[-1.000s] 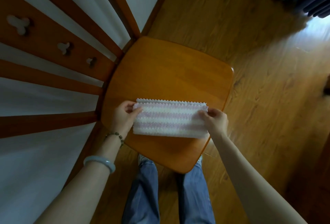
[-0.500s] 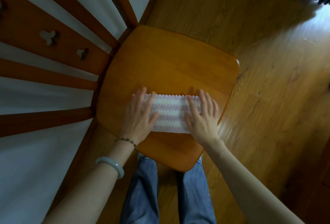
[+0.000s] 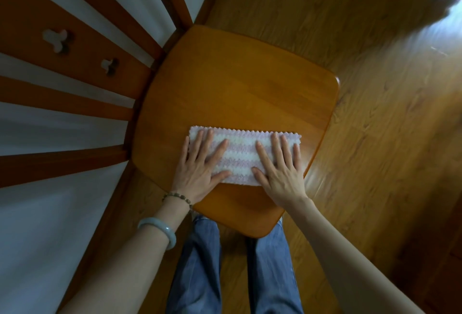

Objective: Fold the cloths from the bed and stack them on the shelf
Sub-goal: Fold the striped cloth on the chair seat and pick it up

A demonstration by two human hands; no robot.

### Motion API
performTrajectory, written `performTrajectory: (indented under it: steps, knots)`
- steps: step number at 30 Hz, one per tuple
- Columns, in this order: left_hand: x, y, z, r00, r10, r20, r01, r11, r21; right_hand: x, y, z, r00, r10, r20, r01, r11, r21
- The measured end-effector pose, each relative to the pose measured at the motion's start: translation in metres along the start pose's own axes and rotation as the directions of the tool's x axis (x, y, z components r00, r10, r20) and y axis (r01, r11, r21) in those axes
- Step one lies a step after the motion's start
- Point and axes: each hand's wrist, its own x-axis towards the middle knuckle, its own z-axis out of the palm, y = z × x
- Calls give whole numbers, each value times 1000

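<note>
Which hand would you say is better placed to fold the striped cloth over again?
Left, probably: left hand and right hand both lie flat on the cloth, but the left's little finger lies past its end.

The folded cloth (image 3: 241, 154) carries alternating white and pale lilac stripes, with a zigzag upper edge. It lies on an orange-brown table (image 3: 237, 88) of faint straight grain. The floor (image 3: 375, 138) at right is golden-brown wood-grain planking. At upper left, the bed rails (image 3: 30, 28) are reddish-brown over white bedding (image 3: 37, 226). The jeans (image 3: 197, 263) at bottom centre are washed blue. The bangle (image 3: 160, 226) is pale grey-green, the beaded bracelet (image 3: 177, 195) dark brown.
</note>
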Motion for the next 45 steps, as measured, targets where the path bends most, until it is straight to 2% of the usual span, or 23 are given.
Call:
performTrajectory:
  steps: [3, 6, 8, 13, 18, 21, 23, 25, 27, 28, 29, 31, 32, 34, 36, 39, 40, 41, 43, 45]
  knots:
    - [4, 9, -10, 999, 5, -47, -6, 1000, -18, 0, -4, -10, 996, 37, -81, -25, 990, 140]
    - [13, 28, -20, 991, 99, -95, -99, 995, -2, -3, -5, -20, 943, 236, -235, -153, 934, 324]
    - [18, 38, -18, 991, 112, -77, -111, 994, 13, -5, -6, -25, 885, 391, -254, -266, 871, 413]
    - [24, 46, -8, 999, 33, 14, -34, 997, 69, 3, -7, -36, 801, 596, -62, -487, 707, 513]
    - [21, 53, -14, 999, 9, 48, -11, 999, 41, 4, -7, -44, 735, 675, 67, -546, 531, 647]
    - [15, 56, -23, 1000, 13, 13, -12, 997, -72, 6, -7, -54, 695, 678, 240, -619, 394, 679]
    - [10, 62, -35, 999, 1, -40, -11, 966, -259, 8, -7, -66, 698, 641, 319, -637, 354, 684]
    - [5, 72, -53, 996, -75, -57, 32, 836, -549, 7, -10, -77, 729, 594, 341, -621, 364, 695]
    - [1, 77, -73, 984, -161, 79, 156, 551, -820, 7, -20, -88, 783, 546, 298, -555, 395, 732]
    - [-1, 76, -81, 970, -180, 164, 223, 390, -893, 6, -27, -93, 812, 519, 265, -512, 417, 751]
    - [-2, 73, -88, 957, -196, 214, 261, 254, -932, 4, -35, -97, 838, 492, 237, -471, 432, 769]
    - [-5, 63, -101, 947, -201, 251, 265, 43, -963, 2, -53, -104, 875, 431, 222, -412, 417, 810]
    - [-8, 58, -107, 947, -191, 259, 256, -37, -966, 0, -65, -106, 891, 389, 233, -389, 391, 834]
    - [-12, 46, -115, 948, -186, 260, 238, -134, -962, 0, -84, -102, 923, 296, 246, -341, 331, 880]
    - [-15, 32, -116, 939, -221, 263, 234, -148, -961, -1, -98, -99, 947, 194, 255, -311, 358, 880]
    - [-15, 12, -101, 901, -315, 299, 299, -49, -953, -5, -111, -92, 958, 93, 271, -286, 338, 897]
    - [-15, 6, -95, 883, -347, 315, 328, -23, -944, -7, -112, -89, 971, 104, 213, -237, 398, 886]
    - [-15, 1, -89, 869, -372, 325, 349, -2, -937, -9, -111, -86, 985, 139, 105, -163, 533, 830]
    - [-15, -7, -80, 854, -396, 338, 379, 27, -925, -5, -105, -69, 977, 142, -161, -25, 820, 572]
    - [-16, -13, -76, 859, -400, 318, 372, 62, -926, 3, -95, -52, 964, 67, -257, 31, 932, 362]
